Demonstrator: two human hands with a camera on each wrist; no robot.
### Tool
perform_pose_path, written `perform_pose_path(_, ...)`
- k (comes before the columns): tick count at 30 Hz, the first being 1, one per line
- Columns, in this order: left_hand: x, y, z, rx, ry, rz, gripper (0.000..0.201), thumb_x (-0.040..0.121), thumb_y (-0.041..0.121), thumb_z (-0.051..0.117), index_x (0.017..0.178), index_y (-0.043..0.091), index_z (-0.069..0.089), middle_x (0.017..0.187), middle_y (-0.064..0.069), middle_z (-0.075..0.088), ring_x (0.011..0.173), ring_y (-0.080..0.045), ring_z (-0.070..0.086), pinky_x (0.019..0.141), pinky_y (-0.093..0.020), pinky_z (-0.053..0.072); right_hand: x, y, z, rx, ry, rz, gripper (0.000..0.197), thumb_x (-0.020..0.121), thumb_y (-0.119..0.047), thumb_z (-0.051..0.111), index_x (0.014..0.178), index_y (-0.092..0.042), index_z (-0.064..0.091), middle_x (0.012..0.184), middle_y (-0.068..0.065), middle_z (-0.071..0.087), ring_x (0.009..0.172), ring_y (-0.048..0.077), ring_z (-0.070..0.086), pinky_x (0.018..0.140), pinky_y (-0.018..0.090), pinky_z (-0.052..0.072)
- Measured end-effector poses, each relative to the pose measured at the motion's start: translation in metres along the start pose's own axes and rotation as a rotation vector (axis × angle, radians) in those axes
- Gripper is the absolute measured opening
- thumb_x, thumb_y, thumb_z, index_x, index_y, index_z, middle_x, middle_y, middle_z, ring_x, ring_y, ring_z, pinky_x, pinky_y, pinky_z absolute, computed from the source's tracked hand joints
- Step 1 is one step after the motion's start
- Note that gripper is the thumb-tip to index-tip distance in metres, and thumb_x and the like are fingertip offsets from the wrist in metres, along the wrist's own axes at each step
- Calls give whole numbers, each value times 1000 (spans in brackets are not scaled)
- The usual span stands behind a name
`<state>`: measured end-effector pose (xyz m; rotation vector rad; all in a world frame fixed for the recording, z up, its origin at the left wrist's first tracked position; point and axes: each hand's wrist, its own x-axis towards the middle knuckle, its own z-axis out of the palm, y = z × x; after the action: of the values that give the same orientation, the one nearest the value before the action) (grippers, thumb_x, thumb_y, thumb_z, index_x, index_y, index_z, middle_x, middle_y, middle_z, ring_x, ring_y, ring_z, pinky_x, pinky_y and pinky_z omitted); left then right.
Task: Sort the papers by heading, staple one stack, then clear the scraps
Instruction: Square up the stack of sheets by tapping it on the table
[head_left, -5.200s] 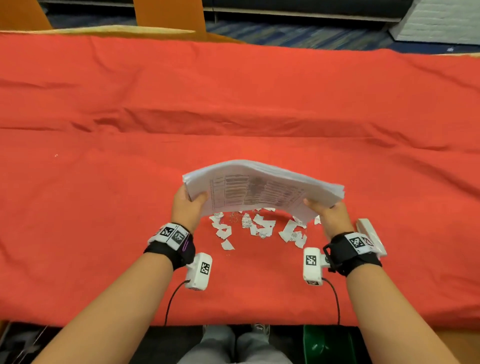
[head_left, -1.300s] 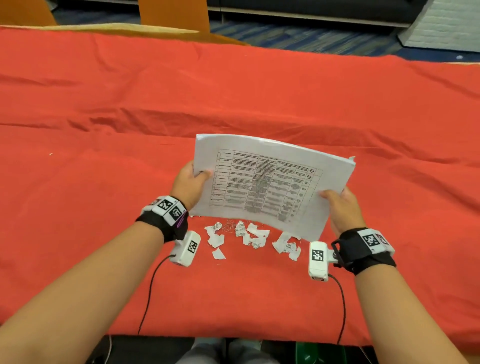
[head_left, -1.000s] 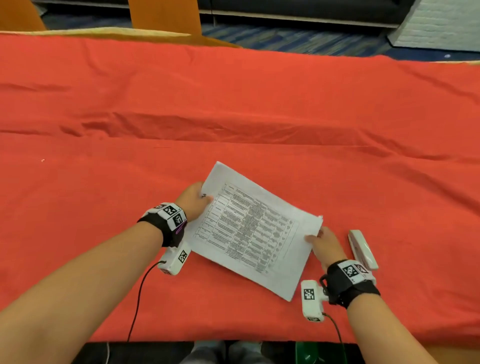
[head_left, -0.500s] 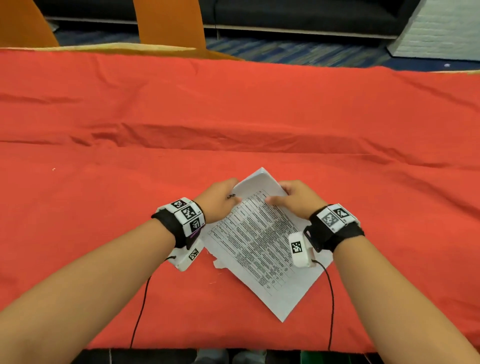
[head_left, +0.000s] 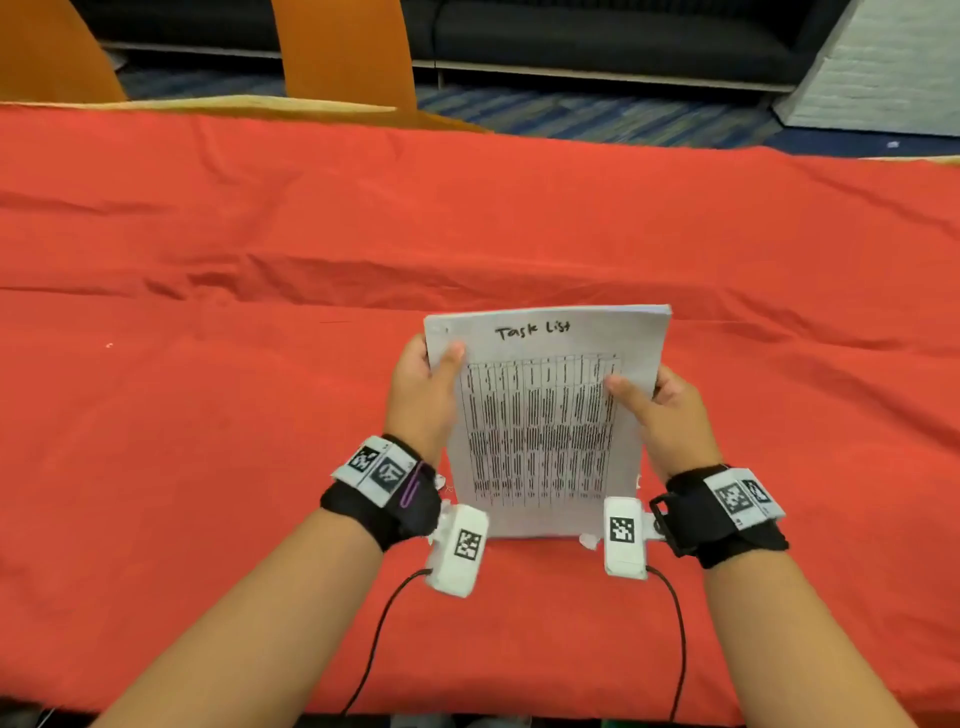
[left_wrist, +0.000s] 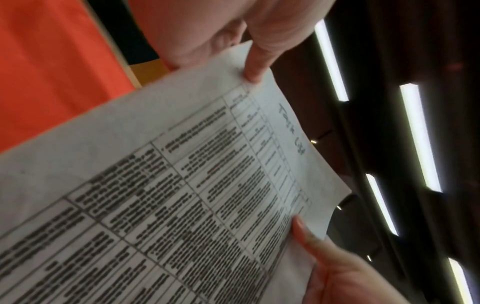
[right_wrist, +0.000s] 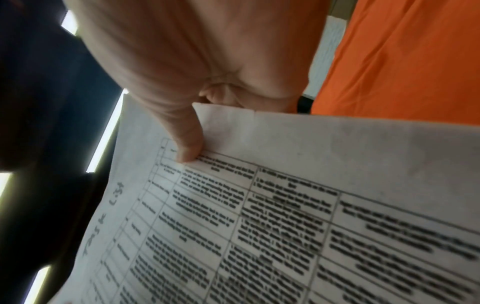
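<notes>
White printed sheets — a stack of papers (head_left: 545, 415) headed "Task List" — stand upright over the red tablecloth (head_left: 208, 364), lower edge down near the cloth; the left hand (head_left: 423, 395) grips the stack's left edge, thumb on the front, and the right hand (head_left: 670, 415) grips the right edge likewise; a small paper scrap (head_left: 589, 540) peeks out below — orange chair backs (head_left: 343, 52) stand beyond the table.

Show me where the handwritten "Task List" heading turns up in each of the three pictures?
Head: heading at the top of the upright paper stack, centre.
Left wrist: heading sideways along the sheet's right edge.
Right wrist: heading sideways along the left edge.
Shared landmark: the printed table beside it.
</notes>
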<state>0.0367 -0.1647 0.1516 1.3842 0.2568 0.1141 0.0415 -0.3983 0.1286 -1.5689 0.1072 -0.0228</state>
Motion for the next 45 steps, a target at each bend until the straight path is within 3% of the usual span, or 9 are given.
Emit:
perform_pose_path(7, -10, 38, 30, 109, 110, 477, 15, 96, 13, 50, 87, 24, 46, 82, -2, 54, 75, -11, 51, 71, -30, 46, -17, -25, 12, 59, 159, -252, 17, 87, -14, 64, 98, -27, 66, 92, -12, 74, 94, 12, 69, 82, 28, 56)
perform_pose_path(16, -17, -9, 24, 187, 96, 340, 13, 96, 26, 47, 85, 29, 42, 83, -18, 52, 76, -18, 49, 76, -54, 47, -24, 21, 27, 56, 233, -117, 13, 89, -13, 61, 99, -21, 64, 92, -9, 70, 85, 2, 65, 78, 23, 53)
perform_pose_path(19, -19, -15, 22, 212, 58, 332, 9, 98, 26, 46, 90, 28, 42, 92, -26, 55, 78, -18, 52, 75, -46, 49, -25, 30, 27, 41, 218, -87, 19, 90, -11, 60, 109, -11, 61, 99, -5, 69, 88, 1, 65, 80, 20, 54)
perform_pose_path(24, -9, -13, 25, 293, 70, 337, 14, 98, 25, 44, 95, 12, 38, 78, -5, 45, 64, -13, 42, 59, -44, 42, -20, 25, 28, 25, 221, -75, 17, 91, -10, 58, 105, -19, 61, 97, -6, 68, 92, 10, 64, 83, 29, 52)
perform_pose_path(27, -2, 6, 30, 323, 81, 401, 4, 98, 16, 44, 100, 15, 41, 81, 3, 52, 69, -4, 51, 70, -25, 46, -14, 4, 22, -11, 233, -127, 20, 90, -9, 58, 101, -26, 61, 100, -4, 69, 97, 18, 65, 88, 36, 52)
perform_pose_path(30, 5, 35, 34, 306, 70, 435, 7, 96, 16, 46, 102, 21, 45, 93, 1, 61, 84, -12, 61, 76, -26, 50, -10, -26, 12, -35, 192, -201, 23, 90, -8, 59, 101, -28, 62, 104, -1, 69, 102, 19, 66, 89, 35, 53)
perform_pose_path(34, 20, 38, 27, 401, 39, 279, 15, 94, 17, 48, 109, 15, 49, 104, -4, 63, 92, -17, 61, 80, -31, 50, -16, -33, -2, -30, 67, -100, 24, 90, -6, 58, 107, -22, 63, 104, -4, 71, 97, 13, 68, 83, 26, 56)
perform_pose_path(40, 19, -76, 2, 622, -56, -337, 45, 95, 26, 46, 134, 4, 40, 131, -12, 52, 112, -28, 53, 92, -36, 43, -26, 73, -10, -128, -37, 432, 31, 87, -9, 62, 119, -11, 62, 119, 12, 67, 105, 27, 66, 98, 47, 49)
perform_pose_path(45, 22, -144, -8, 641, -74, -494, 50, 94, 27, 46, 136, 0, 37, 134, -4, 47, 122, -23, 47, 105, -41, 37, -14, 139, -13, -329, -47, 538, 24, 84, -26, 64, 104, -14, 67, 109, 8, 71, 97, 26, 67, 92, 45, 52)
